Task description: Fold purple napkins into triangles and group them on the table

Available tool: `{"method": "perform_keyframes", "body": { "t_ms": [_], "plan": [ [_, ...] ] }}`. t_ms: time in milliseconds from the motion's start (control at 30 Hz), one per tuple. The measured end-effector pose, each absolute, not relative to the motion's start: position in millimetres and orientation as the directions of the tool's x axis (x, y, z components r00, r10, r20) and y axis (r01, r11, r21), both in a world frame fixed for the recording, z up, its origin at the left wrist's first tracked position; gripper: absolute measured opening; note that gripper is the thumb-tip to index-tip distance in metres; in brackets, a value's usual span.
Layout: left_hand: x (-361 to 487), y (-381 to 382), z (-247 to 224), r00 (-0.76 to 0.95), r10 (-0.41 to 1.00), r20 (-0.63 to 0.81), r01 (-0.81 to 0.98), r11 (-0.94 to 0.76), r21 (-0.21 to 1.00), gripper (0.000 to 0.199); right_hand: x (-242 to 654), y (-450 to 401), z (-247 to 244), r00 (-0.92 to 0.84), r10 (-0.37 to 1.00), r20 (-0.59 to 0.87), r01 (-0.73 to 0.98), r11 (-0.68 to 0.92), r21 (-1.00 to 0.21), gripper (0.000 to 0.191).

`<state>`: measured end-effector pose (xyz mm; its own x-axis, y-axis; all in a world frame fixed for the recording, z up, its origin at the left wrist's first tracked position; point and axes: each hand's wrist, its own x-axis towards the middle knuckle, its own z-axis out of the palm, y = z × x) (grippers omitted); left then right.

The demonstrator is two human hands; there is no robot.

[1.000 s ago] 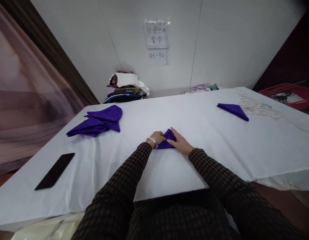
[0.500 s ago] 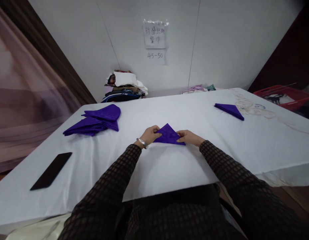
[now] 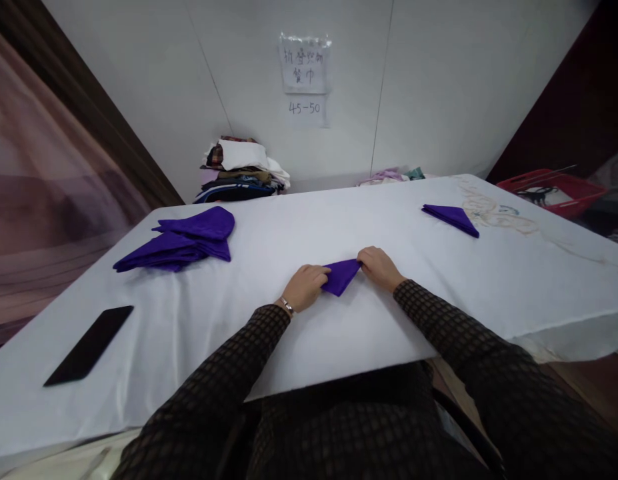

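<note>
A small folded purple cloth [image 3: 341,276] lies between my hands near the middle of the white-covered table [image 3: 309,347], one corner pointing toward me. My left hand [image 3: 305,287] pinches its left end, the wrist wearing a silver bracelet. Its right corner is pinched in the fingers of my right hand [image 3: 381,267], slightly farther from me. A folded purple triangle [image 3: 453,218] rests at the back right. Several purple cloths [image 3: 189,241] are heaped at the back left.
A flat black object [image 3: 90,345] lies at the left front. Stacked clothes [image 3: 241,172] and more fabric [image 3: 386,176] sit beyond the table's far edge. At the right is a red basket [image 3: 563,190]. Handwritten papers [image 3: 305,80] hang on the wall.
The cloth between my hands has turned: its point, earlier facing away, now faces me. Both hands still hold it, and my right hand sits slightly farther back. The view has shifted a little.
</note>
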<state>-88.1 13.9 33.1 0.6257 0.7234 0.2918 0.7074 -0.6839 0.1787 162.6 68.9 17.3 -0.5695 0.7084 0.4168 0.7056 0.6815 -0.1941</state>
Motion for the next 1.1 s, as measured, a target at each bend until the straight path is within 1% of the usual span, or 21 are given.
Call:
{"method": "perform_keyframes", "body": {
  "t_ms": [67,167,267,400,467,567,600,733,833,933,1033,1100],
  "plan": [
    [-88.7,4.9,21.3,0.660,0.706,0.258,0.694,-0.704,0.151,0.031,166.1,61.2,6.6,-0.629,0.687,0.365,0.682,0.712,-0.165,0.024],
    [-93.1,-3.6,11.6,0.678,0.693,0.246,0.678,-0.718,0.157,0.033,170.0,52.9,-3.8,-0.659,0.677,0.328,0.657,0.731,-0.187,0.027],
    [-98.1,-7.9,9.0,0.687,0.683,0.248,0.654,-0.730,0.198,0.036,173.5,50.1,-9.9,-0.645,0.682,0.346,0.632,0.730,-0.262,0.030],
    [-99.8,-10.3,12.5,0.663,0.708,0.244,0.646,-0.705,0.291,0.042,178.1,50.2,-17.7,-0.593,0.706,0.387,0.592,0.708,-0.385,0.032],
    [-95.5,-9.9,17.5,0.625,0.748,0.222,0.671,-0.660,0.338,0.037,179.6,50.4,-20.7,-0.562,0.733,0.383,0.595,0.680,-0.428,0.033],
    [-78.5,-7.0,26.6,0.531,0.821,0.211,0.731,-0.570,0.376,0.016,180.1,50.2,-23.0,-0.542,0.751,0.377,0.599,0.660,-0.455,0.033],
    [-70.4,-5.7,28.8,0.508,0.832,0.224,0.741,-0.554,0.380,0.015,180.0,50.1,-23.2,-0.542,0.750,0.379,0.597,0.661,-0.455,0.033],
    [-36.5,-1.9,26.3,0.501,0.818,0.283,0.738,-0.575,0.355,0.032,179.2,49.0,-23.5,-0.543,0.744,0.389,0.597,0.668,-0.444,0.032],
    [-23.2,-1.8,14.2,0.507,0.839,0.198,0.772,-0.544,0.329,0.046,181.1,49.8,-25.2,-0.517,0.757,0.399,0.595,0.654,-0.467,0.032],
    [-22.4,-2.8,3.2,0.498,0.860,0.113,0.797,-0.505,0.331,0.048,187.1,54.2,-28.8,-0.418,0.793,0.443,0.608,0.607,-0.513,0.032],
    [-25.8,-3.2,-1.5,0.493,0.863,0.106,0.799,-0.498,0.336,0.048,194.9,60.4,-33.1,-0.304,0.824,0.479,0.628,0.551,-0.549,0.027],
    [-27.0,-3.0,-2.2,0.494,0.862,0.111,0.799,-0.501,0.333,0.048,198.3,63.6,-35.3,-0.273,0.831,0.485,0.638,0.534,-0.555,0.022]
  ]
}}
